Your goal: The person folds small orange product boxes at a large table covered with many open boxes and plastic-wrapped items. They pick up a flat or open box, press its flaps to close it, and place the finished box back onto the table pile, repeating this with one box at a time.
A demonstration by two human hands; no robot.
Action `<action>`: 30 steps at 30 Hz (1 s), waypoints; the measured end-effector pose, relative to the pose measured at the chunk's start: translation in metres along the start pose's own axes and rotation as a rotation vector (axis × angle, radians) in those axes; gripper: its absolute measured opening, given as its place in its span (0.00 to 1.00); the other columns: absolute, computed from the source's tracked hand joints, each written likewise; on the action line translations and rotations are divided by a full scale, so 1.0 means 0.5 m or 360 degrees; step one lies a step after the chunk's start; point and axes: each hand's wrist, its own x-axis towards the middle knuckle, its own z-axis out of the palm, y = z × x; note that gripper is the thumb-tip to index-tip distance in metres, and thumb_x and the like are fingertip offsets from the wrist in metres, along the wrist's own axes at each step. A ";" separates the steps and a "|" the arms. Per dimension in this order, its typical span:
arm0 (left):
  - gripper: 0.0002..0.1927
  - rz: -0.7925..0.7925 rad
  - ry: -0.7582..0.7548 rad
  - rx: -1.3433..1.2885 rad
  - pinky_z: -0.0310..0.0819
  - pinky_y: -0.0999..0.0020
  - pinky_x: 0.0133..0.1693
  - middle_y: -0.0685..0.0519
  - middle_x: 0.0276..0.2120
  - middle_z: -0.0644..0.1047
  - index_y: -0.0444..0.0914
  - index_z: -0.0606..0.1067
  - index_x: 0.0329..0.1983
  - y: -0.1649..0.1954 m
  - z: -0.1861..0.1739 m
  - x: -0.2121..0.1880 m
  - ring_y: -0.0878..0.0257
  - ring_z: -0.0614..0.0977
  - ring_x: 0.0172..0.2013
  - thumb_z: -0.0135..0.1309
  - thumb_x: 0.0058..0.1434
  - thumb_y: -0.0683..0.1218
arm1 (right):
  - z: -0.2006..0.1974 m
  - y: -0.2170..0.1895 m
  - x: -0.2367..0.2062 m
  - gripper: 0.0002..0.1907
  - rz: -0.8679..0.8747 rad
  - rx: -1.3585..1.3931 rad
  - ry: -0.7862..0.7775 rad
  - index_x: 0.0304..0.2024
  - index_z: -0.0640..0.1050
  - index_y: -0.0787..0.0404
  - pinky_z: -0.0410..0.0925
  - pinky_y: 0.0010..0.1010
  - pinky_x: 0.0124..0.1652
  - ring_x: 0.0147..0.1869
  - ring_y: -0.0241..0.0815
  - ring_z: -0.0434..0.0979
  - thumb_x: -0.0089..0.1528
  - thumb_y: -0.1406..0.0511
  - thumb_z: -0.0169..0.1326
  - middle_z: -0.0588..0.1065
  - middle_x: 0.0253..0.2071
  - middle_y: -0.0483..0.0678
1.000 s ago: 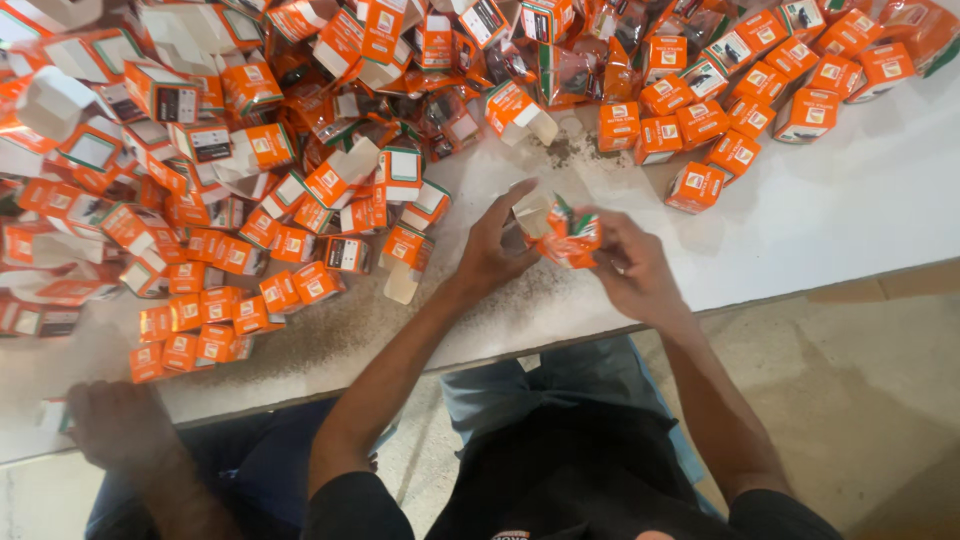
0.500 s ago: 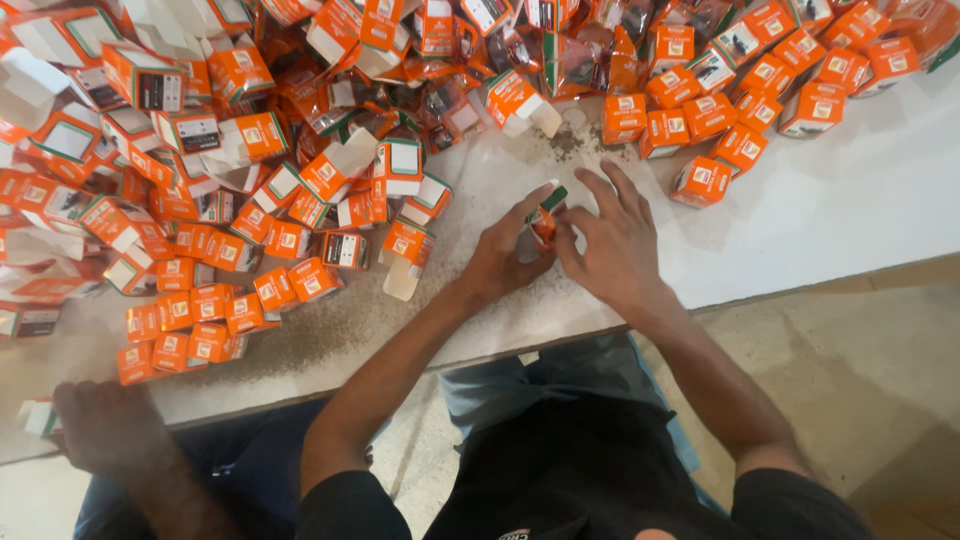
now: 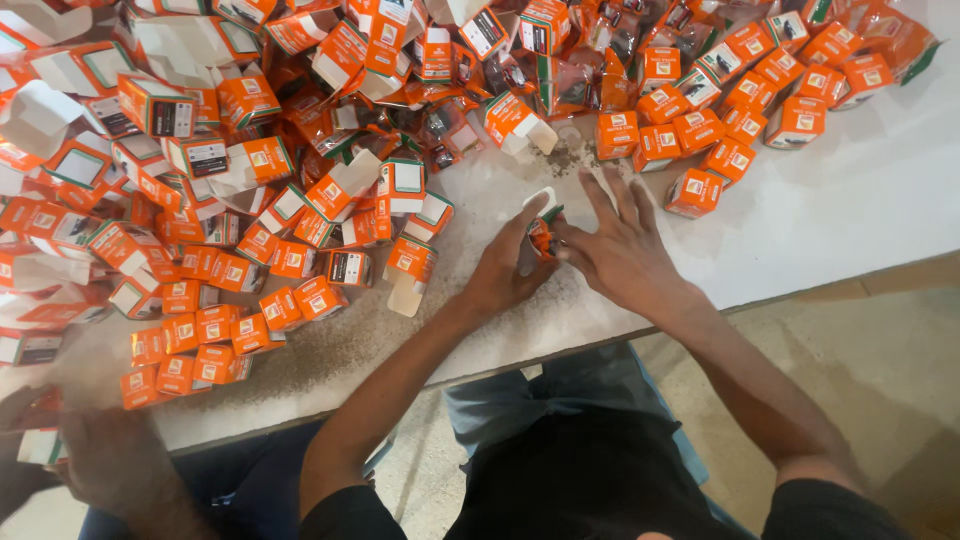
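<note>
Change since the earlier frame: the right hand (image 3: 625, 250) has flattened further, fingers spread over the bench (image 3: 860, 220), and the carton (image 3: 541, 228) has dropped lower between both hands. Grip: left hand (image 3: 500, 272) closed on the carton, thumb and fingers pinching its lower end; the right hand's thumb and forefinger touch its right side, the other fingers fanned out and holding nothing else. Carton: small, orange, one white flap open at the top, standing tilted just above the bench near its front edge. Bench: white, dusted with dark specks around the hands. Left of the grip: a lone carton lying with its flap open (image 3: 410, 268), then neat rows of closed orange cartons (image 3: 220, 320). Beyond the grip: a loose heap of open cartons and dark sachets (image 3: 480, 70), spanning the bench's far side. Right of the grip: a tidy cluster of closed cartons (image 3: 730, 110). Lower left corner: another person's hand (image 3: 100, 460), blurred, at the bench edge.
</note>
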 end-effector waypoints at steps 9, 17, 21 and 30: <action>0.48 0.0032 0.0116 0.0339 0.74 0.58 0.58 0.47 0.60 0.75 0.42 0.58 0.76 -0.009 0.013 -0.006 0.49 0.78 0.53 0.67 0.54 0.38 | 0.067 -0.021 0.049 0.10 0.0143 0.0085 -0.0038 0.43 0.84 0.53 0.64 0.49 0.63 0.69 0.54 0.70 0.65 0.57 0.58 0.74 0.57 0.50; 0.48 -0.0016 0.0117 0.0290 0.75 0.56 0.55 0.46 0.53 0.76 0.43 0.59 0.76 -0.018 0.000 -0.012 0.48 0.79 0.52 0.70 0.56 0.41 | 0.029 -0.029 -0.006 0.31 -0.0167 0.0025 0.0166 0.58 0.79 0.53 0.61 0.55 0.63 0.73 0.62 0.62 0.55 0.48 0.62 0.65 0.69 0.61; 0.44 -0.0078 0.0164 0.0268 0.77 0.61 0.50 0.47 0.52 0.77 0.43 0.61 0.75 -0.026 0.008 -0.008 0.53 0.80 0.47 0.69 0.58 0.40 | 0.019 -0.045 0.021 0.32 -0.0080 0.0053 -0.0012 0.54 0.79 0.54 0.58 0.59 0.63 0.75 0.62 0.58 0.56 0.43 0.60 0.62 0.70 0.61; 0.37 -0.0210 0.0343 -0.0067 0.78 0.65 0.55 0.46 0.53 0.76 0.35 0.62 0.64 -0.036 0.014 -0.012 0.59 0.82 0.53 0.71 0.57 0.42 | 0.061 -0.014 0.001 0.38 0.0229 0.0683 -0.0192 0.67 0.66 0.55 0.70 0.50 0.54 0.62 0.61 0.73 0.58 0.52 0.64 0.70 0.63 0.60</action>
